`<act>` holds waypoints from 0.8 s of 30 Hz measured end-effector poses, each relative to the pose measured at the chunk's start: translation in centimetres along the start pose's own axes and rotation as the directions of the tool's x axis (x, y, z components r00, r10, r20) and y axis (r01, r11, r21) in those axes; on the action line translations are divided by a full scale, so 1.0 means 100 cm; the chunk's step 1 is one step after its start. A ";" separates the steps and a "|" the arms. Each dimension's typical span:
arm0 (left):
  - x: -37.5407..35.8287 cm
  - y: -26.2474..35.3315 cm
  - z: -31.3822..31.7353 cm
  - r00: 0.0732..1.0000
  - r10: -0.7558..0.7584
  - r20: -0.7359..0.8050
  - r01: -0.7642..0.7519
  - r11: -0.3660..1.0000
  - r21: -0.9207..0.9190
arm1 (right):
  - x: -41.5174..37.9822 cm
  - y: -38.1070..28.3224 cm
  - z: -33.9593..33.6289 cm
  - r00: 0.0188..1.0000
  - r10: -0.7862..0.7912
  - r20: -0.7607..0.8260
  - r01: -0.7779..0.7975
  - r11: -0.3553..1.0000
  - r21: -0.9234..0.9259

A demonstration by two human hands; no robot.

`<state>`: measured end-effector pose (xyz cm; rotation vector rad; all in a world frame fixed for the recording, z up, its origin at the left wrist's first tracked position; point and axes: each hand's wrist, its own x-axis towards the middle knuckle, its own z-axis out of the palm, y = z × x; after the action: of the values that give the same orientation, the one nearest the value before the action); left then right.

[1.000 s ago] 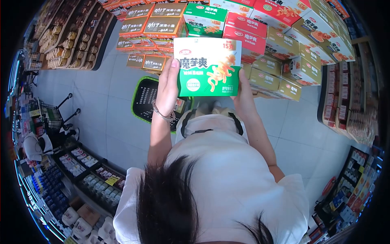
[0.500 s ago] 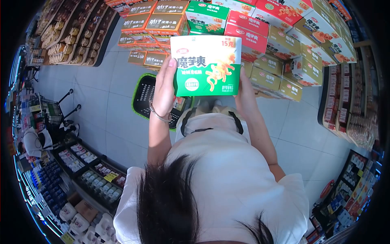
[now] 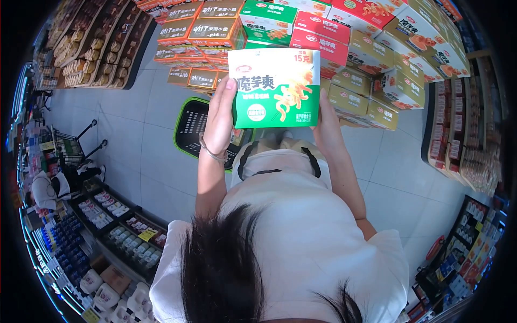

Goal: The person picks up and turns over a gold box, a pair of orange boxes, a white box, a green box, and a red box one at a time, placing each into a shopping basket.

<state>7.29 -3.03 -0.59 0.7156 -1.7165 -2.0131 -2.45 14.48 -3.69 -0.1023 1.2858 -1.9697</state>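
A white and green snack box (image 3: pixel 276 89) is held upright in front of me, its printed front with noodle-like snack pieces facing up at my view. My left hand (image 3: pixel 219 116) grips its left edge, the thumb on the front face. Along the right edge my right hand (image 3: pixel 326 121) is closed on the same box, its fingers mostly hidden behind. A bracelet circles my left wrist. Below my left hand, a black shopping basket with a green rim (image 3: pixel 180 141) stands on the floor, partly covered by my arm; something colourful lies inside.
Stacked snack boxes rise ahead: orange-brown (image 3: pixel 215 29), green (image 3: pixel 267 24), red (image 3: pixel 321 46) and gold (image 3: pixel 350 102). Shelves stand at left (image 3: pixel 102 43) and right (image 3: pixel 458 140). A shopping cart (image 3: pixel 70 145) and a crouching person (image 3: pixel 46 188) are at far left. Tiled floor (image 3: pixel 156 161) surrounds me.
The stacked boxes and basket have shifted slightly left in view. The held box sits marginally lower and to the right, with both hands still on it.
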 end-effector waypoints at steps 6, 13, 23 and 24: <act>-0.005 0.001 -0.001 0.998 -0.059 0.016 0.060 0.997 -0.042 | 0.001 0.004 -0.009 1.000 0.002 0.026 -0.003 1.000 0.021; 0.002 0.005 0.003 0.997 -0.065 0.037 0.067 0.996 -0.062 | -0.002 -0.006 0.000 1.000 -0.012 0.001 0.012 1.000 0.018; 0.007 0.003 -0.005 0.995 -0.090 0.051 0.093 0.993 -0.070 | 0.001 -0.007 0.009 0.999 0.025 -0.035 -0.024 0.999 0.022; 0.008 0.001 -0.010 0.989 -0.128 0.071 0.135 0.985 -0.104 | 0.000 -0.007 0.011 0.999 0.022 -0.023 -0.021 0.999 0.025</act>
<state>7.27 -4.25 -0.74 0.7524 -1.6177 -2.2230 -2.36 13.76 -2.56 -0.0530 1.2717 -1.9738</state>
